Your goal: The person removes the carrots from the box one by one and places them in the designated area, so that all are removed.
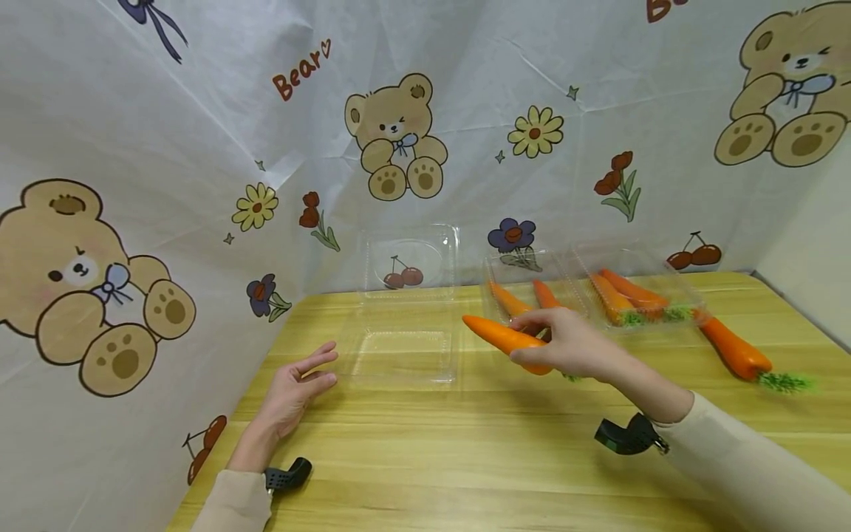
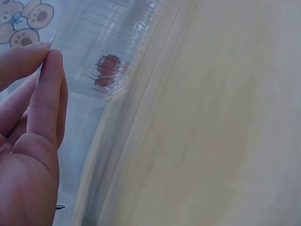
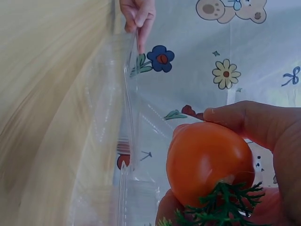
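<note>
My right hand [image 1: 565, 341] grips a carrot [image 1: 501, 336] above the table, its pointed end toward the left. In the right wrist view its thick orange end [image 3: 207, 160] and green leaves [image 3: 221, 202] face the camera. My left hand [image 1: 295, 391] pinches the left rim of an open clear plastic box [image 1: 405, 380] between thumb and fingertips [image 2: 54, 59]. The box stands on the table with its hinged lid [image 1: 412, 258] raised at the back. No carrot shows inside it.
Right of it, a second clear box [image 1: 495, 258] holds carrots [image 1: 547, 294], partly behind my hand. A third clear box [image 1: 694, 299] holds more carrots [image 1: 634, 288]. One loose carrot [image 1: 731, 347] lies at the far right. A bear-patterned cloth [image 1: 465, 44] hangs behind the wooden table [image 1: 425, 458].
</note>
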Available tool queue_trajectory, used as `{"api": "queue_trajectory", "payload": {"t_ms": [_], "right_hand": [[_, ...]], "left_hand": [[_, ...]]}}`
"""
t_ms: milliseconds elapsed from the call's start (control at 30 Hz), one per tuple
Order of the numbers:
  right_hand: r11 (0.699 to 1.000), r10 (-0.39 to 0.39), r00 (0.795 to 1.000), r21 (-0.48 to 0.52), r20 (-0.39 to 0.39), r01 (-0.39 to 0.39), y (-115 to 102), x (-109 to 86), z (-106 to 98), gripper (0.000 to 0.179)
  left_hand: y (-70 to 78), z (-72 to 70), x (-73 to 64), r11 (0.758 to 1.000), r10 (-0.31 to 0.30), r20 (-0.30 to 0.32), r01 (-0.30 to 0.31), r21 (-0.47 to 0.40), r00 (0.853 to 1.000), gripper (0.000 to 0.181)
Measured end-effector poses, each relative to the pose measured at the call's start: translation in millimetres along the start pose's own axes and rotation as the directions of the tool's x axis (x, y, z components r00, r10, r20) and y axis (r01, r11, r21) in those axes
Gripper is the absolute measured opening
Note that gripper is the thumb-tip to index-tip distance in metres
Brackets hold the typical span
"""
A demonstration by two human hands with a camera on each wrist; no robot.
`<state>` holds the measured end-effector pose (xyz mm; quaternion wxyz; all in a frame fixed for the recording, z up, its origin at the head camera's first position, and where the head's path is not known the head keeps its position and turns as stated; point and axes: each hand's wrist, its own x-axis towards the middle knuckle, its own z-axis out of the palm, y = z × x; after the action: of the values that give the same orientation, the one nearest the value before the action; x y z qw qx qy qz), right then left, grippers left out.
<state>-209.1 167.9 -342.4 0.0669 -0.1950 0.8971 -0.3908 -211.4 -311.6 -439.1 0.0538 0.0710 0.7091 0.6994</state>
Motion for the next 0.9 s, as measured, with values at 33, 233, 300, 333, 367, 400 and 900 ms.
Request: {"api": "queue_trajectory", "payload": {"t_ms": [33,233,300,333,367,400,900], "right_hand": [[1.0,0.003,1.0,0.001,-0.004,-0.003,0.9,-1.7,-0.8,0.044],[0.999,0.028,0.999,-0.02,-0.019,-0.028,8.9,-11.2,-3.4,0.045],[0.999,0.035,0.999,-0.024,-0.017,-0.036,12.5,-15.0,-3.9,0.045],[0.999,0.041,0.999,-0.018,-0.014,-0.041,14.4,-17.1,-4.2,0.045],[0.999,0.045,0.999,-0.011,-0.012,-0.045,16.3,-19.4,-4.6,0.046],[0.999,0.049,0.999,-0.008,-0.011,-0.049,18.2,-21.5,-5.0,0.046],[0.992,0.124,0.992,-0.002,-0.021,-0.124,42.1,-42.5,-25.2,0.051]], "left_hand": [[-0.1,-0.1,-0.2,1.0,0.002,0.0,-0.002,-0.001,1.0,0.062],[-0.4,-0.2,-1.7,1.0,0.005,0.002,-0.005,-0.002,1.0,0.062],[-0.3,0.0,-1.7,1.0,0.002,0.002,-0.002,-0.001,1.0,0.062],[-0.2,0.0,-1.5,1.0,0.002,0.002,-0.002,-0.001,1.0,0.062],[-0.1,0.1,-1.4,1.0,0.001,0.003,-0.001,-0.003,1.0,0.062],[0.1,0.2,-1.1,1.0,0.001,0.003,-0.001,-0.004,1.0,0.062],[-0.4,0.0,-0.2,1.0,-0.007,-0.003,0.007,-0.011,1.0,0.063]]}}
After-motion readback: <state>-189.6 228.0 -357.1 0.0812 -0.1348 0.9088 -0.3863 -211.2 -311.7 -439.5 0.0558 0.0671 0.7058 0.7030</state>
